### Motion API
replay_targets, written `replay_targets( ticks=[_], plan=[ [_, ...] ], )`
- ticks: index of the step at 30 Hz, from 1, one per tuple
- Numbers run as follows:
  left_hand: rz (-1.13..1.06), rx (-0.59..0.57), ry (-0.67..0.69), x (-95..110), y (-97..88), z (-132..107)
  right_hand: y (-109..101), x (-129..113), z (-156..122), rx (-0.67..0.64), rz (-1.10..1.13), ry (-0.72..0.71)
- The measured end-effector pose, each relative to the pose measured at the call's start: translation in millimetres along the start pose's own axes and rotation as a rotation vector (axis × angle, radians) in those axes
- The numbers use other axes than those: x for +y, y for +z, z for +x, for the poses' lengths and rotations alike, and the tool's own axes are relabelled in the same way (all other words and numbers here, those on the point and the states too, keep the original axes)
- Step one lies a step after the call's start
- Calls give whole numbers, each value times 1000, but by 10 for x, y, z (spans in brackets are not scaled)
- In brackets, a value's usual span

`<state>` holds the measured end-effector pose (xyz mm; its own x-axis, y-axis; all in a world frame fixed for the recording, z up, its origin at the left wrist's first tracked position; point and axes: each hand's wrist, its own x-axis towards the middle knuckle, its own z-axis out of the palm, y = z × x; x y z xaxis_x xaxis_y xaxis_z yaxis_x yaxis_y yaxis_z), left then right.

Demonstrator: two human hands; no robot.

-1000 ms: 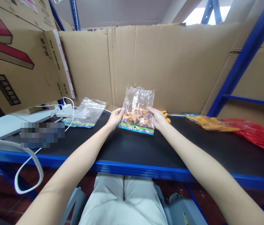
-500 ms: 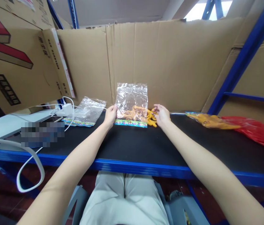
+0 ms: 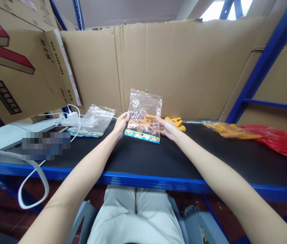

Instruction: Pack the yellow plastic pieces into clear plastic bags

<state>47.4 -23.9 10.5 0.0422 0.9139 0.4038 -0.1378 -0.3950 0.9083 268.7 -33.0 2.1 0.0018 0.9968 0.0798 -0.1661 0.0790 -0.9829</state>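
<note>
A clear plastic bag (image 3: 145, 105) with a colourful printed strip along its lower edge stands upright on the black shelf top (image 3: 158, 159). Orange toy pieces show inside it. My left hand (image 3: 121, 123) pinches the bag's left side. My right hand (image 3: 167, 128) is closed on the bag's right side, near the orange pieces. A few loose orange toy pieces (image 3: 175, 121) lie on the shelf top just behind my right hand.
A second clear bag (image 3: 94, 121) lies flat to the left, beside a white charger and cables (image 3: 71, 118). At the right lie a bag of orange toys (image 3: 228, 130) and a red plastic bag (image 3: 278, 142). Cardboard sheets (image 3: 184, 67) wall the back. The shelf's blue front edge (image 3: 158, 181) is nearest me.
My right hand had let go and reached to the loose orange pieces behind; it is now back on the bag's right side. The bag shifted slightly.
</note>
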Motion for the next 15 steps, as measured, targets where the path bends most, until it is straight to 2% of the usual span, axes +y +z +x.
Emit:
replay_targets(
  ticks=[3, 6, 10, 15],
  plan=[
    [-84, 17, -65, -16, -18, 20, 33, -51, -59, 5, 16, -67],
    [-100, 44, -101, -33, -46, 42, 70, -91, -106, 4, 24, -65],
    [38, 71, -32, -22, -68, 38, 74, -95, -105, 4, 32, -61],
    [198, 102, 59, -59, -71, 62, 70, -54, -70, 146, -111, -218]
  ],
)
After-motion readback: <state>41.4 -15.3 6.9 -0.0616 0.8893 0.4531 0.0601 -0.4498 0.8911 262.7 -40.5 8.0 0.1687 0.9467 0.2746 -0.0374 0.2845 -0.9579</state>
